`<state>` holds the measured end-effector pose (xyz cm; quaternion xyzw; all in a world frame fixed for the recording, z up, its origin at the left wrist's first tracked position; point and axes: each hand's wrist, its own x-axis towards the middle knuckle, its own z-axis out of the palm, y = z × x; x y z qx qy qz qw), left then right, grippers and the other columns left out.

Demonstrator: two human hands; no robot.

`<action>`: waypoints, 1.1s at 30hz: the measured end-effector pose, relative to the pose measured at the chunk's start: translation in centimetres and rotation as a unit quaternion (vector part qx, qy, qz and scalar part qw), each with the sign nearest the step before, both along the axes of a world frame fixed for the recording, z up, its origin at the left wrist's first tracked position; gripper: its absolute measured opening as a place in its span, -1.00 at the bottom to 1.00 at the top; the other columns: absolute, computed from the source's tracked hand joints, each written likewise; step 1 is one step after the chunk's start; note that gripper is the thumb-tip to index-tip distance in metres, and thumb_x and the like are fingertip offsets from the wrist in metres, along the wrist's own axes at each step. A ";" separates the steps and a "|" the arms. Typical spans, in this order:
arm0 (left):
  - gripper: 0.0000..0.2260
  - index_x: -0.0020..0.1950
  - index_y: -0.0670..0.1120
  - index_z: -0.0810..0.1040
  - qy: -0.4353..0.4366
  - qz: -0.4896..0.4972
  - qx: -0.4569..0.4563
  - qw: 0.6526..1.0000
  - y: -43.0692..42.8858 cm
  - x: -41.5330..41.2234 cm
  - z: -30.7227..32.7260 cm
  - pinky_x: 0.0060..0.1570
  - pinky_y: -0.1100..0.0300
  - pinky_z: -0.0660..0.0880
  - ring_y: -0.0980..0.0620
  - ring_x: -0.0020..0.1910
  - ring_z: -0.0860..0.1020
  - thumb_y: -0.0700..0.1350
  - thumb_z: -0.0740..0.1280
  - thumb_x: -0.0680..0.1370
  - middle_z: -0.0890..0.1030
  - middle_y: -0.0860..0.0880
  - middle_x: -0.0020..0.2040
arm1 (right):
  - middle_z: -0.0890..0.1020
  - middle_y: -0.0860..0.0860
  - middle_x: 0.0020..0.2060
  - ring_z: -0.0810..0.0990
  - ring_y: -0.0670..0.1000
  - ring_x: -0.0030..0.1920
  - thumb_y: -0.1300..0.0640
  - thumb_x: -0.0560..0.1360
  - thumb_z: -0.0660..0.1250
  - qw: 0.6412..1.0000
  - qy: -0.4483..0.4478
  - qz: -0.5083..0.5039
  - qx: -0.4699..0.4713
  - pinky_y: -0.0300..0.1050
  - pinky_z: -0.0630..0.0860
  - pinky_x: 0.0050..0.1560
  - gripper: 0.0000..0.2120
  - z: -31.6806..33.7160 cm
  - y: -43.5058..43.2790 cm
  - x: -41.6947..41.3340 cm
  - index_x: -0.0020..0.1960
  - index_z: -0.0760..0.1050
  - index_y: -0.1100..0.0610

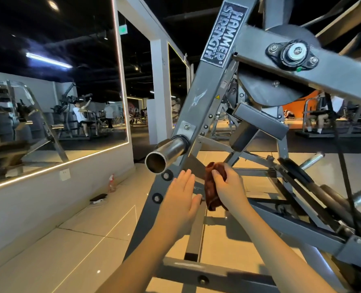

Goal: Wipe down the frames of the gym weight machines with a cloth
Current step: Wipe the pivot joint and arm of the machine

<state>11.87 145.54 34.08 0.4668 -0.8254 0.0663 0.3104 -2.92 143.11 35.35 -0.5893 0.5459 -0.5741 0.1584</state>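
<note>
Head view — right hand (pixel 228 187) grips bunched rust-brown cloth (pixel 210 190); left hand (pixel 179 197) flat, open.

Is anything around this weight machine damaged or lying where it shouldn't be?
The grey frame has white scuffed paint midway up its slanted post. A spray bottle and a power strip sit on the floor by the wall, a possible trip hazard.
</note>
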 end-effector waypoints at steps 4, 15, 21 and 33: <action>-0.45 0.46 -0.23 0.35 -0.060 0.038 -0.083 0.994 -4.0 -2.2 2.5 0.39 0.03 0.15 -0.14 0.45 0.35 0.06 0.08 0.56 0.37 -0.18 0.46 | 0.50 0.06 0.25 0.46 0.08 0.27 0.08 0.63 0.18 0.995 0.021 -0.061 -0.079 -0.12 0.44 0.22 -0.67 2.9 -3.1 -2.1 0.38 0.37 0.10; -0.36 0.56 -0.24 -0.15 -0.046 0.235 -0.093 0.966 -11.8 -6.2 10.5 0.51 0.02 0.00 -0.14 0.55 -0.01 0.04 0.12 0.67 -0.06 -0.21 0.58 | 0.48 0.22 0.29 0.38 0.16 0.36 0.25 0.56 0.28 0.888 0.236 -0.102 -0.381 -0.04 0.26 0.39 -0.67 13.6 -12.4 -3.9 0.32 0.44 0.30; -0.46 0.50 -0.13 0.09 0.018 0.195 -0.034 0.980 -13.4 -5.8 10.8 0.38 0.00 0.30 -0.10 0.42 0.32 0.00 0.24 0.62 0.22 -0.14 0.51 | 0.47 0.13 0.37 0.33 0.13 0.44 0.14 0.50 0.40 0.737 0.559 -0.138 -0.354 0.17 0.16 0.47 -0.58 14.7 -16.0 -3.6 0.33 0.47 0.20; -0.45 0.55 -0.12 0.05 -0.014 0.240 0.027 0.970 -11.6 -5.8 12.0 0.39 0.05 0.29 -0.07 0.44 0.32 0.00 0.19 0.65 0.24 -0.11 0.52 | 0.35 0.13 0.46 0.21 0.13 0.51 0.00 0.57 0.17 0.695 0.629 -0.066 -0.343 0.13 0.10 0.51 -0.53 14.7 -15.8 -3.1 0.43 0.36 0.16</action>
